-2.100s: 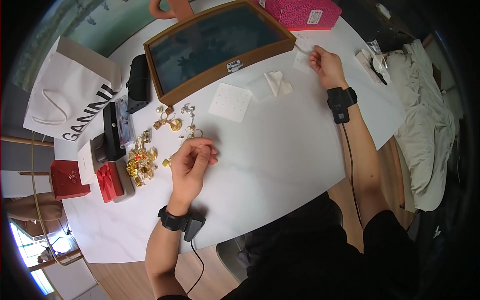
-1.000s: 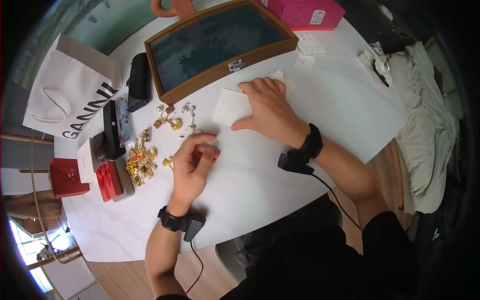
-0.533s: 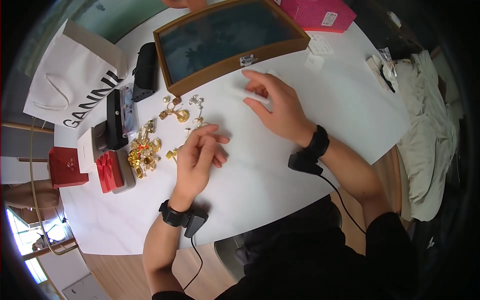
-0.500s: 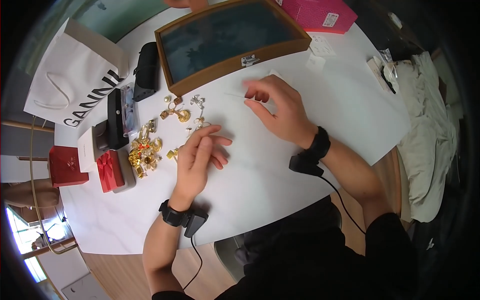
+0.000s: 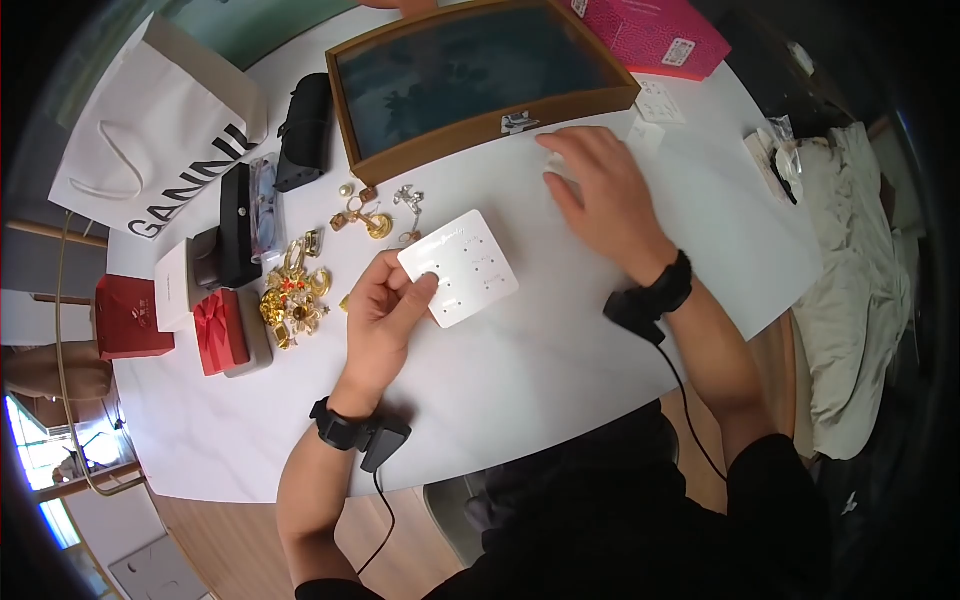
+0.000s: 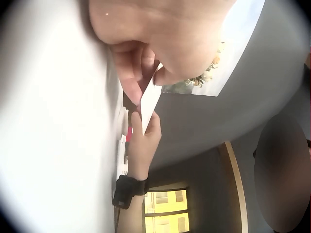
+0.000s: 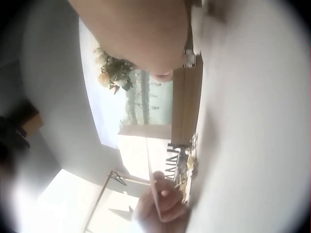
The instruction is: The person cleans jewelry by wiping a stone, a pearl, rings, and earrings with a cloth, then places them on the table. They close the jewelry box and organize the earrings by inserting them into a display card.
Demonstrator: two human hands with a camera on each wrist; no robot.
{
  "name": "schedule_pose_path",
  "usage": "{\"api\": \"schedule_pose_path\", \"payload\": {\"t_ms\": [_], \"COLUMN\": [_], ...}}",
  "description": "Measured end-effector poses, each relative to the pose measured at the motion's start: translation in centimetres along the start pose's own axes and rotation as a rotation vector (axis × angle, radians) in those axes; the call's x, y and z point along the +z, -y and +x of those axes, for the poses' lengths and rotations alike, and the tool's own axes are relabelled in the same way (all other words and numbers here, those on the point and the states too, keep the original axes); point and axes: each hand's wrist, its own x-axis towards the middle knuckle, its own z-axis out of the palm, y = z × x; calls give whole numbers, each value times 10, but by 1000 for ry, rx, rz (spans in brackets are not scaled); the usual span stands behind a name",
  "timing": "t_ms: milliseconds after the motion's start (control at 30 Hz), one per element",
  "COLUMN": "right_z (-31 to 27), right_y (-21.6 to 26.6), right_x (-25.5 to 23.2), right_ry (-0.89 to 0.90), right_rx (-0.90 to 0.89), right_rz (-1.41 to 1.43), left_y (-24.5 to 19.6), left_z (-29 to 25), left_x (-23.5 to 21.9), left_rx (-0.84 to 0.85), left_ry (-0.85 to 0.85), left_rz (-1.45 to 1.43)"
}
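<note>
In the head view the left hand (image 5: 385, 312) pinches a white card (image 5: 462, 268) by its left edge, thumb on top. Small holes dot the card, which is tilted above the white table. The left wrist view shows the same card (image 6: 151, 99) nearly edge-on between thumb and fingers. To the right, the right hand (image 5: 612, 200) hovers over the table with thumb and fingers apart, near a pale scrap (image 5: 562, 168) partly hidden by it. Gold jewelry (image 5: 295, 300) lies in a pile left of the left hand, with silver pieces (image 5: 409, 197) beyond.
A wooden glass-topped case (image 5: 480, 75) stands at the back, beside a pink box (image 5: 655, 35). Small white cards (image 5: 658, 102) lie right of the case. On the left are a white paper bag (image 5: 150, 135), black cases (image 5: 304, 130), and red boxes (image 5: 220, 333).
The card has passed from the right hand to the left, which now pinches it. The right hand has moved right, away from it. The head view has shifted slightly.
</note>
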Motion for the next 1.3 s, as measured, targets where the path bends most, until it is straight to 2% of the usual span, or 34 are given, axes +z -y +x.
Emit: {"api": "schedule_pose_path", "payload": {"t_ms": [33, 100, 233, 300, 433, 500, 533, 600, 700, 933, 1000, 1033, 1100, 1133, 1200, 1233, 1300], "right_z": [-2, -4, -4, -2, 3, 1, 1, 0, -3, -2, 2, 2, 1, 1, 2, 0, -6], "right_y": [-5, -11, -21, -26, -32, -37, -37, -31, -18, -9, -6, -7, -11, -9, -2, 4, 17], "right_x": [-3, -8, -6, -9, -14, -12, -13, -15, -18, -20, -19, -17, -12, -13, -16, -14, -10], "right_ry": [1, 140, 197, 42, -66, -115, -115, 164, 254, 267, 137, 137, 39, 39, 124, 125, 150], "right_rx": [1, 173, 323, 228, 244, 62, 62, 51, 82, 105, -28, -28, 181, 181, 554, 552, 460], "right_rz": [0, -49, -2, -42, -185, -145, -146, -28, -73, -45, -72, -71, 129, 127, 615, 617, 1017], "left_y": [-1, -5, -6, -4, -5, -3, -3, -3, -3, -2, -2, -2, 0, 2, 7, 5, -5], "left_z": [0, 1, 2, 2, 1, 2, 2, 1, 1, 2, 1, 1, 1, -1, -7, -6, -4], "left_x": [1, 4, 4, 4, 4, 3, 3, 4, 3, 5, 4, 4, 4, 3, -2, 0, 8], "left_rx": [-1, -29, -43, -22, -28, -12, -12, 8, 9, 17, 29, 28, 42, 42, 187, 188, 622], "left_ry": [0, 33, 24, 18, 14, 26, 27, 22, 39, 37, 52, 51, 45, 46, 1, -1, -23], "left_rz": [-1, -28, -5, 15, -5, -3, -3, 14, 27, 26, 35, 35, 48, 47, 263, 264, 542]}}
